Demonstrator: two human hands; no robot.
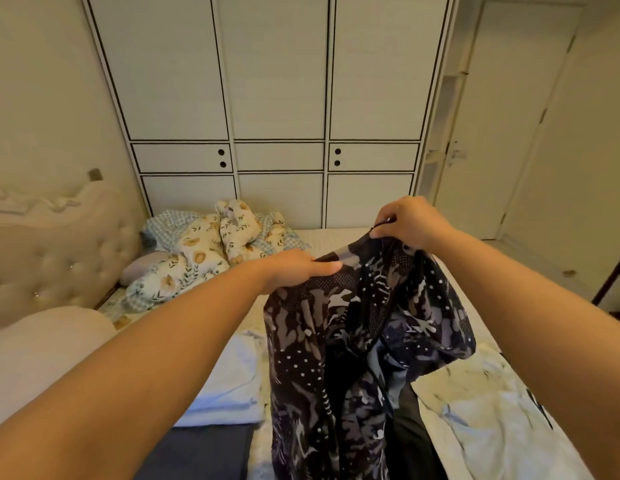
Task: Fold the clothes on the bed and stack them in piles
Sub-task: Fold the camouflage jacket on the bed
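Holding a dark patterned garment point(357, 334) up over the bed point(322, 237), left hand point(294, 271) and right hand point(410, 221) gripping its top edge, perhaps a collar.

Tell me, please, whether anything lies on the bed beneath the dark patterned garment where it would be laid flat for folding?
Yes. Both the left hand and right hand hold the patterned garment up; beneath it lie a black garment and a pale crumpled one at right, with folded white cloth at left.

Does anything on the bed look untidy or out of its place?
Yes. A floral blanket lies crumpled in a heap near the headboard, not spread flat. The dark patterned garment hangs unfolded from both hands, which is expected mid-task. Nothing looks damaged.
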